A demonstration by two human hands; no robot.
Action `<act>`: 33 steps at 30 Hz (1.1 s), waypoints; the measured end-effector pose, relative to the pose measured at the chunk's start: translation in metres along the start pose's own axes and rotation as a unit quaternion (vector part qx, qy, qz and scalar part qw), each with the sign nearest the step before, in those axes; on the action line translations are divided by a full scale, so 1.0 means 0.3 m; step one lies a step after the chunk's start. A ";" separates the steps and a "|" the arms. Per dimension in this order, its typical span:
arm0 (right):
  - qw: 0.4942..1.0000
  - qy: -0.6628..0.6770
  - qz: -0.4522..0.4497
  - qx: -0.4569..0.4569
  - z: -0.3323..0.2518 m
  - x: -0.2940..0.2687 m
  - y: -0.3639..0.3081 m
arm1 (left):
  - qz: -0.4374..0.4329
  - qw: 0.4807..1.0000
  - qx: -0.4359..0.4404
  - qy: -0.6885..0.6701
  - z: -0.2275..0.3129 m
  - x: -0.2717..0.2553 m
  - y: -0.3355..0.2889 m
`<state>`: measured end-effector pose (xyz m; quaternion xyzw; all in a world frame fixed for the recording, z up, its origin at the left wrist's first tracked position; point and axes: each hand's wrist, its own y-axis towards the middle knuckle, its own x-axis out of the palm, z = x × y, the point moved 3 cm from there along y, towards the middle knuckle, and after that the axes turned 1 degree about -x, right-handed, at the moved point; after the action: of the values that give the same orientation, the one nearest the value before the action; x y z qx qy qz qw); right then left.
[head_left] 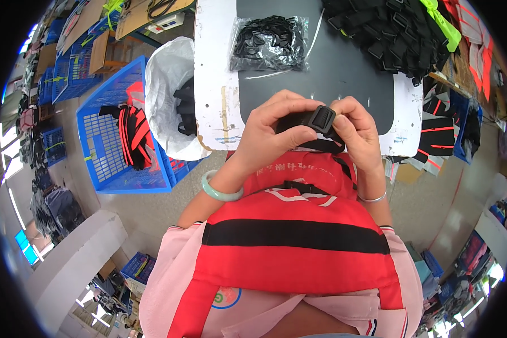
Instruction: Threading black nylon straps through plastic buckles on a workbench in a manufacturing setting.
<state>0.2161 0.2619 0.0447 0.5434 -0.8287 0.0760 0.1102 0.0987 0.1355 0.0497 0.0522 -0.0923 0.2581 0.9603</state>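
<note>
Over the near edge of the table I hold a black webbing strap (290, 121) with a black plastic slide buckle (323, 119) on it. My left hand (267, 123) is closed round the strap, its thumb and fingers just left of the buckle. At the buckle's right side, my right hand (357, 130) pinches with thumb and forefinger. What lies between those right fingertips is mostly hidden, but they touch the buckle and strap. Part of the strap, with a thin red line, hangs below the buckle in front of my red apron (298, 262).
A clear bag of black plastic buckles (270, 44) lies on the dark tabletop mat (321, 84). Black straps with buckles (394, 36) are heaped at the far right. Left of the table stand a white sack (163, 112) and a blue crate (101, 185) with red-and-black pieces.
</note>
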 end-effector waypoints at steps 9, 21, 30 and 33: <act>0.951 0.300 0.004 0.076 0.012 0.079 -0.019 | 0.013 0.992 0.103 0.072 0.031 0.021 0.010; 0.997 -0.039 -0.048 -0.055 -0.034 -0.031 0.019 | -0.016 0.982 0.045 0.180 0.042 -0.018 -0.001; 0.861 0.435 0.177 -0.197 -0.209 -0.510 -0.080 | 0.058 0.989 -0.049 0.128 0.021 -0.147 -0.036; 0.925 0.284 0.210 -0.143 -0.192 -0.408 -0.078 | 0.056 0.991 -0.044 0.111 -0.010 -0.121 -0.018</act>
<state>0.2905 0.3751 0.0679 0.2916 -0.8597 0.1292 0.3989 0.0710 0.1136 0.0390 -0.0243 0.0007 0.3110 0.9501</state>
